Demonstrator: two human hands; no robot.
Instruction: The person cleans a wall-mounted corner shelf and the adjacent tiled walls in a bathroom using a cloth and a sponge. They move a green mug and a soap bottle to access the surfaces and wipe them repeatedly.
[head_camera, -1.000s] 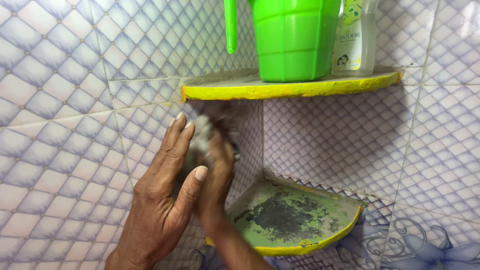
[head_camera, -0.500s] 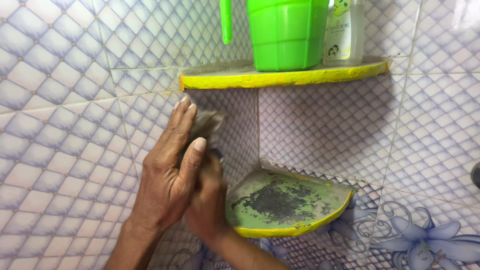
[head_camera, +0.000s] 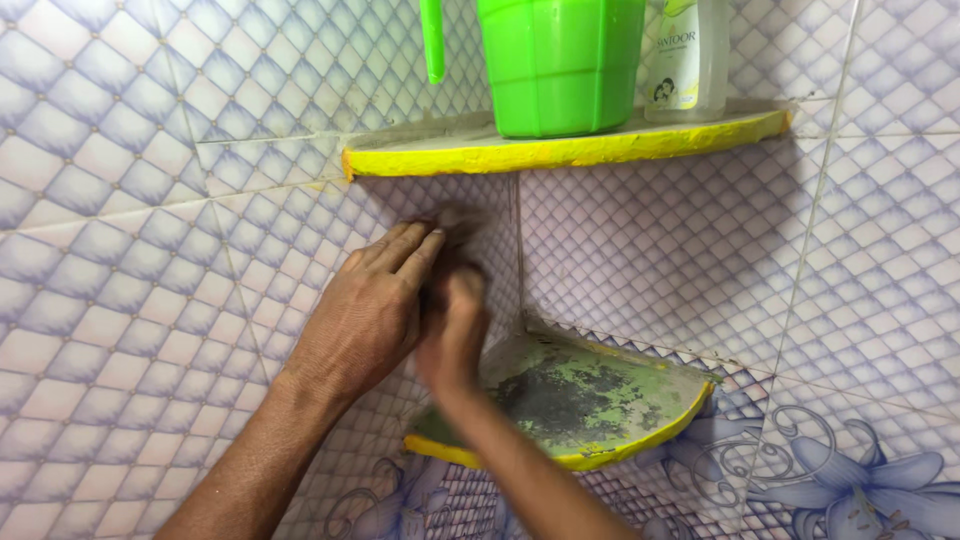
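Head view shows both hands pressed on the patterned wall tile (head_camera: 150, 250) beneath the yellow-edged upper corner shelf (head_camera: 560, 152). Left hand (head_camera: 370, 315), fingers flat toward 1 o'clock, covers a grey scrubbing pad (head_camera: 455, 222); right hand (head_camera: 452, 335) blurs, grip unclear. Firm, even pressure into the corner would scrub best.

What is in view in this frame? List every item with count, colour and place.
Upper corner shelf: one, yellow-edged, top centre.
Lower corner shelf: one, yellow-edged, stained dark, lower centre.
Mug: one, green, on upper shelf.
Bottle: one, clear, right of the mug.
Wall tiles: many, white and lilac diamond pattern, flower print lower right.
Scrub pad: one, greyish, blurred, against the wall beneath the upper shelf.
Left hand: flat on the tiles by the pad.
Right hand: blurred, beside the left hand.
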